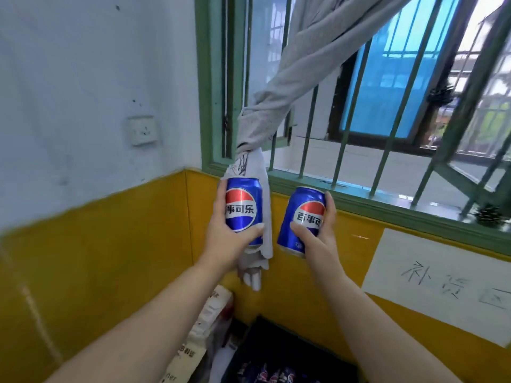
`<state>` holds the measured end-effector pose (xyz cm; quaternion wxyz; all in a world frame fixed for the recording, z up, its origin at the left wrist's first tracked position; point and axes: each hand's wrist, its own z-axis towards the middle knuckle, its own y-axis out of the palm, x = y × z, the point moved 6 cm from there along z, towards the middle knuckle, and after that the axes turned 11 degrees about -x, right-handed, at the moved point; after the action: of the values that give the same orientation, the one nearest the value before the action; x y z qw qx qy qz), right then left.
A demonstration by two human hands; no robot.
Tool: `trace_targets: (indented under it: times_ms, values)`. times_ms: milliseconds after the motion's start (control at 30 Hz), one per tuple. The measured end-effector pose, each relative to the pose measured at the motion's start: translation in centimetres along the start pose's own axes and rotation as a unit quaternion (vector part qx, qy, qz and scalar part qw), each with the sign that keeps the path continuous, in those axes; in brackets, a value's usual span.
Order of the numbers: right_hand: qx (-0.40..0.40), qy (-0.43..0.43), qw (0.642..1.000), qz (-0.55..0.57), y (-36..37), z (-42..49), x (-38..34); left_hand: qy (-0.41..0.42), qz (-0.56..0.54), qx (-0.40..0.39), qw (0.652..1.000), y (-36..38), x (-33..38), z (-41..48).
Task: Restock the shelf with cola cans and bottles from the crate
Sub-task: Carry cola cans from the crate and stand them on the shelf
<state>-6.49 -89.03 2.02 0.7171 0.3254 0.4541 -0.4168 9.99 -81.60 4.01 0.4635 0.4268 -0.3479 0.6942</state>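
Head camera faces forward, near the wall (pixel 91 78) and barred window (pixel 359 125)

Left can (pixel 243 208) beside right can (pixel 307 208), both above the crate (pixel 257 344), paper sign (pixel 442 286) rightward on the wall (pixel 290 299)

Daylight is admitted through the barred window (pixel 359 106); the wall (pixel 83 64) left of it is softly lit, while areas below it are blurred and bowed.

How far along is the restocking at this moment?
Done: nothing can be confirmed, as no shelf is in view. In hand: the left hand grips one cola can and the right hand grips a second can, both held above the crate. Left: both cans must reach the shelf, and more cans lie in the crate.
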Motion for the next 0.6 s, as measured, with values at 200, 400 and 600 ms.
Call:
trace_targets:
  times_ms: [200, 400, 600]
  values:
    - [-0.097, -0.063, 0.991, -0.069, 5.0, -3.2, -2.2, -0.004, 0.103, 0.122, 0.987, -3.7, 3.6, -8.0]
    - [-0.238, -0.087, 0.967, -0.029, 15.7, -6.6, -5.1, 0.002, 0.178, 0.249, 0.952, -11.3, 9.3, -16.3]
    - [-0.340, -0.116, 0.932, 0.045, 27.3, -13.3, -10.5, 0.029, 0.212, 0.382, 0.899, -19.3, 16.5, -27.2]
